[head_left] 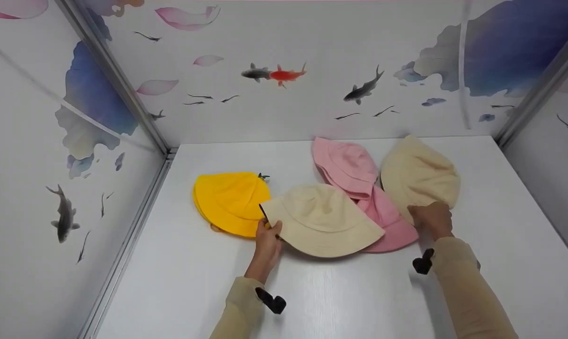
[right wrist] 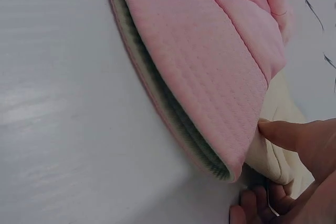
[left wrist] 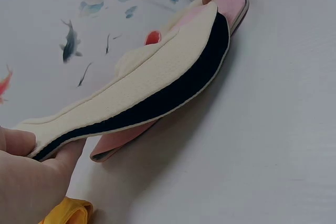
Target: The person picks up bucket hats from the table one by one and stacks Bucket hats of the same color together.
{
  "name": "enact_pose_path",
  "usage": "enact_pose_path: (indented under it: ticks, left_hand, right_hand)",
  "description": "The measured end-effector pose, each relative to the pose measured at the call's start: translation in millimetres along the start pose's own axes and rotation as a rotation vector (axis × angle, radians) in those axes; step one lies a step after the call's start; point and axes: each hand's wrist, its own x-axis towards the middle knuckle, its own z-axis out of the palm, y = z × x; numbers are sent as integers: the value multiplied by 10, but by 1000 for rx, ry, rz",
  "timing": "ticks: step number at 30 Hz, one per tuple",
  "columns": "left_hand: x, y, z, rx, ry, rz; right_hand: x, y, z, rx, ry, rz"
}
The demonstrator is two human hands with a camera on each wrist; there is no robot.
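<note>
My left hand (head_left: 267,242) pinches the left brim edge of a cream bucket hat (head_left: 321,221), thumb on top and fingers beneath. In the left wrist view the dark lining (left wrist: 152,100) shows under this hat's brim. On the right, my right hand (head_left: 432,219) grips the near brim edge of another cream bucket hat (head_left: 420,174). Its thumb lies on the cream fabric (right wrist: 270,156) in the right wrist view, with the other fingers below. A pink bucket hat (head_left: 397,230) lies between the two, partly covered by the left-held hat.
Another pink bucket hat (head_left: 347,165) lies behind, overlapping the nearer pink one. A yellow bucket hat (head_left: 234,202) rests left of the left-held hat. The white table (head_left: 340,296) is bounded by printed panels (head_left: 312,108) at the back and sides.
</note>
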Motion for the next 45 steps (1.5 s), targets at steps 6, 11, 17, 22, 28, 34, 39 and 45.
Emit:
enact_pose_path:
  ticks: [6,11,17,22,28,34,39,45]
  left_hand:
    - [5,-2,4,-7,-15,11]
    - [11,-17,-9,-15,8,-1]
    - [-1,-28,-12,-12,17,1]
    - [3,-29,-31,0,12,4]
    - [6,-36,-38,10,16,4]
    - [-1,-55,-53,71,14,-13]
    - [2,-51,-68,110,1,-18]
    - [9,-54,-66,111,-17,-25]
  right_hand:
    - [54,48,-1,136,36,7]
    - [83,73,-18,201,87,5]
    - [93,51,-55,303,151,-29]
    - [107,-33,-82,450,197,-53]
    - [91,-89,-127,577,208,-106]
    - [11,-145,-173,602,213,-137]
    - [-58,-244,-181,613,251,-185]
    - [-120,-351,-167,669,278,-211]
